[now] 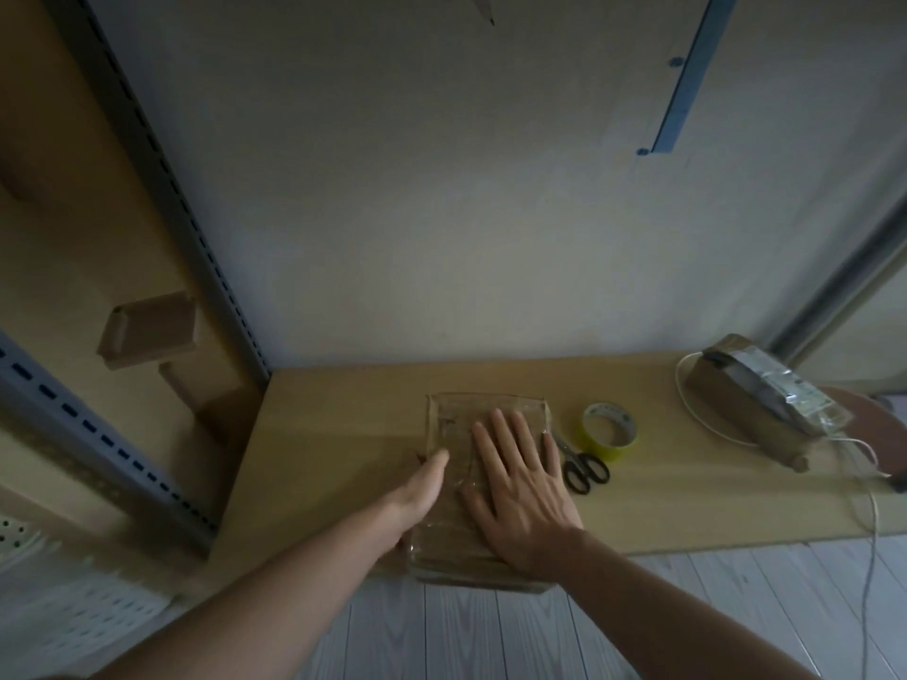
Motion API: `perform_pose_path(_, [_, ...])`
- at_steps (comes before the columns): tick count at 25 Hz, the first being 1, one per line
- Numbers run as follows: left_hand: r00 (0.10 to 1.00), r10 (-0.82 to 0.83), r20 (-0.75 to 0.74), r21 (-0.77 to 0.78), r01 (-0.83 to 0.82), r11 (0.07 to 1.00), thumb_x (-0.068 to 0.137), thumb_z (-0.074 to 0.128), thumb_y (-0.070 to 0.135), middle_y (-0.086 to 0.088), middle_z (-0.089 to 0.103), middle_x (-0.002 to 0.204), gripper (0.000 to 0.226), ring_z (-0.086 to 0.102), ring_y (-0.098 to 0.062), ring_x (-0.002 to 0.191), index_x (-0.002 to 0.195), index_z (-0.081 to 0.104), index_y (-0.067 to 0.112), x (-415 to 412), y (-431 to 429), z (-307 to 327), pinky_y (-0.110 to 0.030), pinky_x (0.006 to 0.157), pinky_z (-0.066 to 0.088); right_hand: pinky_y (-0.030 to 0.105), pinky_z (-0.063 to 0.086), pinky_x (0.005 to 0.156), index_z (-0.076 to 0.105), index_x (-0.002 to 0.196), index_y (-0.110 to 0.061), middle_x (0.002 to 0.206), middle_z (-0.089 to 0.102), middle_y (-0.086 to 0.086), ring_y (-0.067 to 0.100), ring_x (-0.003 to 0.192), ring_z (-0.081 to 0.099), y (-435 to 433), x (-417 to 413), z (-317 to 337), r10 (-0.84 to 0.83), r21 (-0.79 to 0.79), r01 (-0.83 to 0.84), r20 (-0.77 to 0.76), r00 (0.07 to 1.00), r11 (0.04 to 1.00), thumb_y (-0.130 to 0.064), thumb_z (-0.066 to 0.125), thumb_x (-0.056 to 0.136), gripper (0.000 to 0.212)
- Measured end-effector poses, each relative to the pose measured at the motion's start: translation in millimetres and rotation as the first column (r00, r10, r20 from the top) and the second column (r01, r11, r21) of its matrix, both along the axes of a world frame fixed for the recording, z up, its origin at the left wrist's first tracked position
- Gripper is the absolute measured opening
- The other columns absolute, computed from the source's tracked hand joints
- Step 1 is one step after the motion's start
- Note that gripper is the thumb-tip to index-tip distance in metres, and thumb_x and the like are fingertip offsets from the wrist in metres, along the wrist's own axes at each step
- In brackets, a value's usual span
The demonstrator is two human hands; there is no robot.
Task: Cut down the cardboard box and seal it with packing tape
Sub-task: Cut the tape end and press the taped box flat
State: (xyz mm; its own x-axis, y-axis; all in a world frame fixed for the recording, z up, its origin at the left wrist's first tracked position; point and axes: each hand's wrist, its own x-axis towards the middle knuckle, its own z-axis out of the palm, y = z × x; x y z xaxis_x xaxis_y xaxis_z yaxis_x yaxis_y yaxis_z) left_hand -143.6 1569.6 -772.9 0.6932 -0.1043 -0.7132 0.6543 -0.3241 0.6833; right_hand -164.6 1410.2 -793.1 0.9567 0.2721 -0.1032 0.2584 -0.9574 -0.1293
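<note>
Right hand (520, 488) flat, fingers spread, on brown taped cardboard box (456, 419); left hand (422, 488) at its left edge, fingers hidden. I'd smooth outward firmly.

Head camera looks down, seemingly close, over the dim tabletop (333, 434).

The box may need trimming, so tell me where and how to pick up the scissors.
Take the scissors by the black handle loops, coming from the near side with the right hand. They lie flat beside the box, loops toward the person, blades pointing away, so the loops seem the safest hold.
</note>
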Motion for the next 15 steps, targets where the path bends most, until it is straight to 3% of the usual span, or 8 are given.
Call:
perform_pose_path(2, [0.983,0.015,0.184,0.115,-0.037,0.993,0.102,0.039,0.057,-0.010,0.030,0.163,0.074,0.032,-0.026,0.149,0.159,0.022,0.013,9,-8,-11,-0.035,0.119,0.025,0.053,-0.014,0.120,-0.013,0.158,-0.024,0.161,-0.028,0.001,0.024,0.147,-0.033,0,5,-2,0.028,-0.011,-0.028,0.009,1.000,1.000,-0.062,0.012,0.098,0.075])
perform_pose_path(4, [0.930,0.122,0.347,0.095,-0.164,0.982,0.094,0.063,0.048,-0.010,0.051,0.149,0.072,0.049,-0.025,0.135,0.152,0.036,0.015,13,-14,-23,-0.029,0.107,0.038,0.053,-0.011,0.121,-0.011,0.158,-0.023,0.163,-0.026,0.002,0.024,0.147,-0.032,-5,16,-4,0.051,-0.029,-0.050,0.033,0.998,0.998,-0.063,0.012,0.098,0.076])
perform_pose_path(6, [0.894,0.220,0.390,-0.007,-0.236,0.972,0.094,0.068,0.034,-0.003,0.061,0.131,0.057,0.057,-0.019,0.121,0.143,0.046,0.015,16,-16,-26,-0.020,0.091,0.039,0.053,-0.006,0.123,-0.007,0.159,-0.022,0.164,-0.021,0.002,0.022,0.149,-0.028,-8,26,-4,0.102,0.004,-0.102,0.024,0.995,0.995,-0.063,0.013,0.098,0.076])
perform_pose_path(8, [0.899,0.204,0.387,-0.045,-0.203,0.978,0.098,0.063,0.032,0.001,0.058,0.131,0.056,0.056,-0.018,0.119,0.147,0.041,0.015,17,-12,-26,-0.020,0.092,0.040,0.050,0.002,0.124,0.002,0.160,-0.021,0.166,-0.012,0.003,0.021,0.152,-0.019,-13,32,-9,0.012,0.172,-0.027,0.089,0.996,0.985,-0.063,0.017,0.097,0.077])
perform_pose_path(10, [0.951,0.216,0.222,-0.114,-0.195,0.974,0.090,0.068,0.053,-0.002,0.054,0.143,0.079,0.054,-0.024,0.128,0.154,0.035,0.020,21,-4,-28,-0.035,0.109,0.042,0.048,0.013,0.124,0.007,0.160,-0.021,0.168,0.000,0.006,0.025,0.154,-0.002,-17,36,-8,-0.316,0.439,0.269,0.036,0.948,0.857,-0.068,0.032,0.093,0.086])
perform_pose_path(11, [0.972,0.208,0.107,-0.153,-0.190,0.970,0.077,0.072,0.067,-0.003,0.056,0.144,0.092,0.054,-0.026,0.130,0.151,0.041,0.022,20,0,-26,-0.042,0.113,0.041,0.047,0.020,0.122,0.006,0.159,-0.022,0.167,0.007,0.007,0.027,0.153,0.010,-20,40,-7,-0.432,0.526,0.428,-0.124,0.893,0.734,-0.072,0.045,0.088,0.095])
perform_pose_path(13, [0.982,0.187,-0.039,-0.225,-0.191,0.955,0.053,0.077,0.081,-0.006,0.065,0.134,0.105,0.061,-0.028,0.124,0.138,0.059,0.022,19,2,-36,-0.047,0.112,0.043,0.041,0.039,0.111,0.015,0.157,-0.023,0.156,0.038,0.007,0.027,0.138,0.043,-24,43,-6,-0.421,0.600,0.612,-0.445,0.790,0.515,-0.071,0.067,0.076,0.108])
perform_pose_path(15, [0.974,0.224,-0.040,-0.254,-0.227,0.940,0.058,0.080,0.076,-0.010,0.070,0.124,0.094,0.067,-0.030,0.114,0.131,0.064,0.020,22,-2,-38,-0.046,0.104,0.050,0.038,0.049,0.100,0.034,0.146,-0.024,0.136,0.059,0.002,0.024,0.119,0.060,-27,47,-8,-0.422,0.618,0.625,-0.463,0.780,0.477,-0.071,0.073,0.070,0.099])
